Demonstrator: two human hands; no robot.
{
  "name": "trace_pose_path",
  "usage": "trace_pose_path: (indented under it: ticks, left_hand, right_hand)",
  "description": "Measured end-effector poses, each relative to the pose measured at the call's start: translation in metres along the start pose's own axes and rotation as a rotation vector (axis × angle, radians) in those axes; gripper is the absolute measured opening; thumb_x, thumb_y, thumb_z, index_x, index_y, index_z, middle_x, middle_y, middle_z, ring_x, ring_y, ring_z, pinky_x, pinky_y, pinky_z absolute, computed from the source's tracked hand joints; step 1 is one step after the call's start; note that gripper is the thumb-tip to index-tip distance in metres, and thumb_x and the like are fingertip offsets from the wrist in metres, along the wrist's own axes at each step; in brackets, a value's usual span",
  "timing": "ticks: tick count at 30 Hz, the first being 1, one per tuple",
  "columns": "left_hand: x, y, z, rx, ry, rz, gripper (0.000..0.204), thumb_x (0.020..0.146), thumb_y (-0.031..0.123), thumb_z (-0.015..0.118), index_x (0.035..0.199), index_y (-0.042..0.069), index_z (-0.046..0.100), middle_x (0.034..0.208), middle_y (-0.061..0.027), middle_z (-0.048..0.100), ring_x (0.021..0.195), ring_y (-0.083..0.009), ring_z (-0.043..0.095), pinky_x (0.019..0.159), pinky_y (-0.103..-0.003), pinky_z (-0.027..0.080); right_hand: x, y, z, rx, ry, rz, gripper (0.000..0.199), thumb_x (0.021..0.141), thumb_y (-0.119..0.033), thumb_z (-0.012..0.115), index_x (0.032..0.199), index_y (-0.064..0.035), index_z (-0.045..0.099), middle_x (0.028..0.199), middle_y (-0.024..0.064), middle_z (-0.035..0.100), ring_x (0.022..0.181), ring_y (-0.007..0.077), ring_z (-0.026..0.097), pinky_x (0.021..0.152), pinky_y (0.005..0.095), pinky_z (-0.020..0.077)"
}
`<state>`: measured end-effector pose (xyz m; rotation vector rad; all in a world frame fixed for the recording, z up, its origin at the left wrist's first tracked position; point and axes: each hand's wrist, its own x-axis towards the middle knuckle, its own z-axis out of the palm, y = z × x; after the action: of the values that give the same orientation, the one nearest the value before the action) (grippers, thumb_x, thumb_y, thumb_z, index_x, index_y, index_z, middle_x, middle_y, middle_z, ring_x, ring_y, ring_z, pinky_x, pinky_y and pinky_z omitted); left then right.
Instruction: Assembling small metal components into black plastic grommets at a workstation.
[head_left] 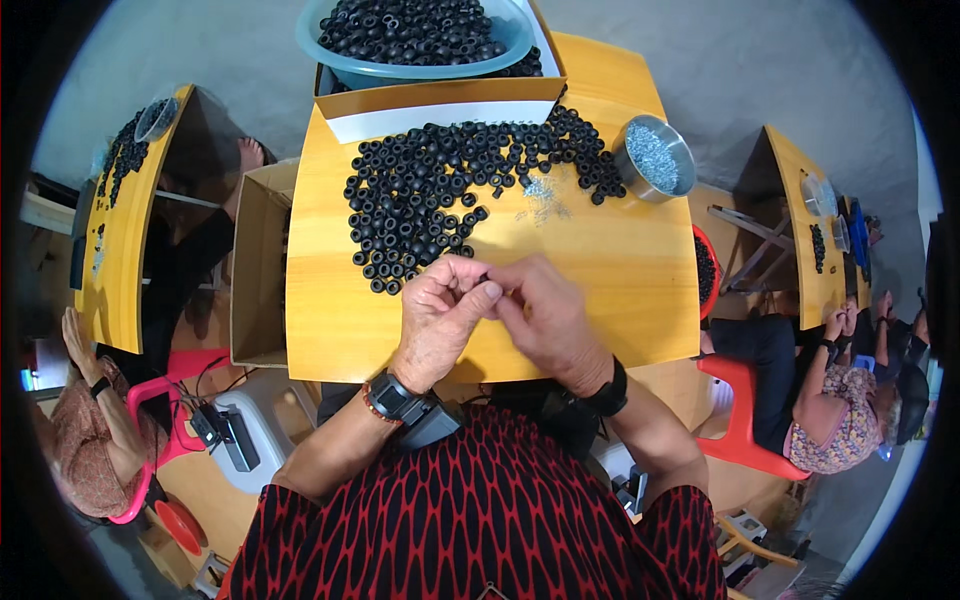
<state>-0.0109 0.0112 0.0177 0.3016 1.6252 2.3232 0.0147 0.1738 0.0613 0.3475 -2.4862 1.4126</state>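
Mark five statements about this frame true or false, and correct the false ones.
1. The left hand and right hand meet at a small black piece. True.
2. The metal bowl stands left of the loose black pieces. False: the metal bowl is to the right of the loose black pieces.
3. The blue basin holds black pieces. True.
4. Both wrists are bare. False: each wears a dark band.
5. The table is yellow. True.
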Motion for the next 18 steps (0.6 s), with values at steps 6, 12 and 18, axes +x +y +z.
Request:
trace_pose_path:
  ticks: [6, 12, 18]
  left_hand:
    - [-0.018, -0.009, -0.001, -0.003, 0.075, -0.074, 0.007, 0.098, 0.004, 0.063, 0.104, 0.001, 0.06, 0.082, 0.0008, 0.062, 0.072, -0.0049, 0.059, 0.065, -0.021, 0.052]
    - [-0.024, -0.01, -0.006, 0.236, -0.021, -0.024, 0.019, 0.1, 0.005, 0.059, 0.118, -0.002, 0.06, 0.085, -0.0006, 0.057, 0.075, -0.008, 0.057, 0.069, -0.023, 0.052]
    - [-0.019, -0.008, -0.006, 0.226, -0.014, -0.025, 0.024, 0.101, 0.003, 0.056, 0.125, -0.004, 0.058, 0.091, -0.0037, 0.062, 0.076, -0.0083, 0.058, 0.073, -0.024, 0.053]
  right_hand:
    - [0.008, 0.031, -0.016, -0.102, 0.032, 0.09, 0.017, 0.087, 0.002, 0.065, 0.103, -0.0023, 0.064, 0.087, 0.0147, 0.061, 0.074, 0.0327, 0.063, 0.065, 0.0382, 0.0505]
    - [0.048, 0.058, -0.029, -0.509, -0.105, -0.075, 0.007, 0.087, -0.005, 0.062, 0.094, -0.0043, 0.063, 0.09, 0.014, 0.059, 0.077, 0.0355, 0.064, 0.066, 0.0449, 0.0523]
    - [0.054, 0.058, -0.024, -0.598, -0.22, -0.138, 0.001, 0.085, -0.005, 0.059, 0.086, -0.0055, 0.059, 0.087, 0.0128, 0.055, 0.075, 0.0355, 0.063, 0.064, 0.0457, 0.0516]
